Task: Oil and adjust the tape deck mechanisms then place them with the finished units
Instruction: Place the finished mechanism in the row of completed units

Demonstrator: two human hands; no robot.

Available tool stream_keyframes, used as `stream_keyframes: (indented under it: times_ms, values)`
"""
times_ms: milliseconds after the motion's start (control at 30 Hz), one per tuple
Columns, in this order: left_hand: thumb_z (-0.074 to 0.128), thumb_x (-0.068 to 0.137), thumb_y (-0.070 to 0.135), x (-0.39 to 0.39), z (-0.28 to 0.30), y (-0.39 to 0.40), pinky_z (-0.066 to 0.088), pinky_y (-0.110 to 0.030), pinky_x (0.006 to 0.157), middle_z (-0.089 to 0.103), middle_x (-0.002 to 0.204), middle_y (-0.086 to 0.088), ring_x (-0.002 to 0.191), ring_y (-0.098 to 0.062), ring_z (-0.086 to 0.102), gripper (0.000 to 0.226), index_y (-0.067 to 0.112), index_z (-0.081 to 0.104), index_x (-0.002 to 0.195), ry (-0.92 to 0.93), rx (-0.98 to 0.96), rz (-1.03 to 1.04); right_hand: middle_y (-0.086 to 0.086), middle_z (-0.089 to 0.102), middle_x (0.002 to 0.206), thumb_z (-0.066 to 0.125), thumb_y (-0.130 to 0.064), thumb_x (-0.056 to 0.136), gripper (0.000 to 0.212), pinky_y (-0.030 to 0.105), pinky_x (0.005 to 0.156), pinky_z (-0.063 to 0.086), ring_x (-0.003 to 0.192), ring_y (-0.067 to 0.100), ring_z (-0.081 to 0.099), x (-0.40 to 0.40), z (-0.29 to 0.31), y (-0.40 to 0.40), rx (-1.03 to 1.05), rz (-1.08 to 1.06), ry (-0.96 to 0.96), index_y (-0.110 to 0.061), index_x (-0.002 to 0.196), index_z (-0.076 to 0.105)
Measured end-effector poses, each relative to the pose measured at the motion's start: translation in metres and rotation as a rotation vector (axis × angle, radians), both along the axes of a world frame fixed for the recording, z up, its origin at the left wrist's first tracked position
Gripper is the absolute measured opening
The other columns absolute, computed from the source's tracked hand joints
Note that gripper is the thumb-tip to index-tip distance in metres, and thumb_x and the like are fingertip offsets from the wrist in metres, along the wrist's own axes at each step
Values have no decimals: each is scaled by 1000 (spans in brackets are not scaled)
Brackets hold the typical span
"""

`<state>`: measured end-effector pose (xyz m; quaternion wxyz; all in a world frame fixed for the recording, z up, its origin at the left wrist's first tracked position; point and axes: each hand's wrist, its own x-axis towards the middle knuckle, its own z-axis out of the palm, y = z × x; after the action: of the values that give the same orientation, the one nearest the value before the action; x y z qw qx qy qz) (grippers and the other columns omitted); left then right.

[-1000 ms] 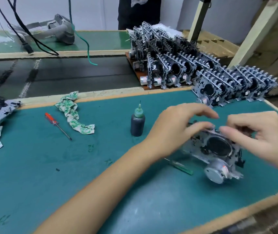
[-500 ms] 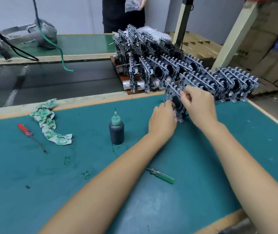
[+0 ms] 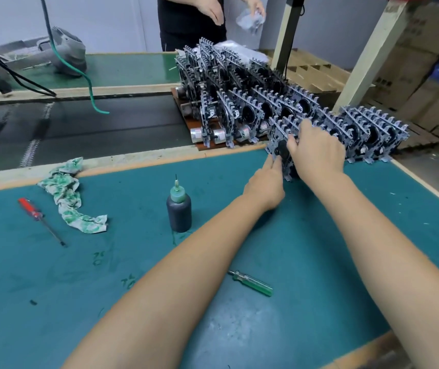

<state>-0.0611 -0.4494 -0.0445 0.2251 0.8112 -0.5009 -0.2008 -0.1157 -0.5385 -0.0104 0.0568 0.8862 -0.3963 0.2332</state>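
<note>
A grey tape deck mechanism (image 3: 279, 145) stands on edge at the front of a row of finished units (image 3: 367, 129) on the green mat's far side. My right hand (image 3: 317, 153) grips its top and right side, fingers curled over the frame. Lower down, my left hand (image 3: 266, 182) holds its bottom left edge with the fingertips. More finished units (image 3: 229, 83) are stacked on a brown board behind. A dark oil bottle (image 3: 178, 209) with a green needle cap stands upright to the left of my left arm.
A red-handled screwdriver (image 3: 36, 215) and a green-patterned rag (image 3: 70, 193) lie at the left of the mat. A green-handled screwdriver (image 3: 253, 283) lies between my forearms. A dark conveyor belt (image 3: 80, 129) runs behind the mat. Another person (image 3: 191, 20) stands beyond the stack.
Both hands carried the mechanism from the mat near the front up to the row of finished units and set it on edge there. The view shifted towards the stack.
</note>
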Motion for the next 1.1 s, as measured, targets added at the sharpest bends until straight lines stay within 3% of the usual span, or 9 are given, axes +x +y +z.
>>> stream_keyframes:
  times_ms: [100, 200, 267, 400, 567, 733, 867, 933, 1100]
  values:
    - [41, 89, -2, 0, 9, 17, 38, -45, 100, 24, 153, -16, 130, -36, 37, 52, 6, 36, 140, 46, -162, 73, 16, 57, 108, 43, -39, 98, 36, 35, 63, 30, 90, 37, 58, -1, 12, 30, -47, 39, -55, -6, 111, 48]
    - [40, 93, 13, -8, 29, 56, 41, -34, 63, 61, 99, -8, 85, -25, 56, 18, 18, 54, 104, 126, -544, 188, 13, 61, 83, 45, -36, 98, 27, 34, 60, 26, 74, 35, 56, -3, 22, 80, -44, 219, -216, -12, 86, 49]
    - [40, 90, 20, -12, 42, 92, 37, -30, 53, 61, 74, 3, 67, -16, 54, 15, 28, 49, 82, 131, -639, 226, 6, 48, 60, 46, -31, 96, 26, 34, 57, 26, 61, 32, 46, -3, 30, 121, 34, 358, -365, -17, 74, 42]
    - [39, 79, 21, -7, 50, 182, 44, -25, 57, 62, 66, 15, 68, -9, 58, 25, 40, 51, 67, 120, -651, 258, -12, 25, 47, 44, -27, 90, 29, 33, 53, 24, 52, 25, 32, 4, 37, 200, 248, 612, -478, -18, 65, 33]
    - [40, 74, 15, 16, 42, 284, 35, -12, 47, 59, 58, 24, 56, 2, 52, 29, 36, 52, 57, 81, -574, 415, -8, 31, 53, 42, -34, 91, 27, 38, 53, 34, 57, 31, 41, 30, 22, 280, 417, 889, -341, -18, 71, 35]
    - [42, 78, 20, 59, 39, 367, 44, -38, 59, 56, 58, 8, 64, -25, 54, 20, 30, 42, 61, -160, -277, 663, 2, 59, 88, 43, -28, 98, 14, 34, 61, 26, 81, 30, 53, 75, 13, 344, 482, 1057, -216, -17, 90, 44]
    - [54, 88, 18, 106, 51, 429, 45, -38, 67, 59, 72, 14, 73, -28, 55, 23, 34, 48, 74, -357, -51, 837, 6, 58, 109, 43, -23, 96, 18, 36, 71, 34, 101, 29, 52, 116, 7, 393, 478, 1176, -83, -13, 111, 49]
    - [55, 91, 26, 125, 54, 456, 48, -39, 73, 68, 88, 5, 83, -29, 61, 8, 29, 63, 90, -436, 32, 912, 8, 58, 112, 44, -23, 96, 21, 36, 70, 34, 106, 29, 51, 137, 5, 414, 470, 1202, -45, -12, 114, 48]
    - [57, 93, 24, 165, 56, 512, 44, -47, 78, 60, 111, -20, 105, -40, 52, 25, 7, 65, 109, -750, 221, 1144, 9, 52, 120, 45, -17, 95, 25, 33, 70, 32, 113, 27, 45, 187, -5, 438, 409, 1161, 50, -10, 119, 48]
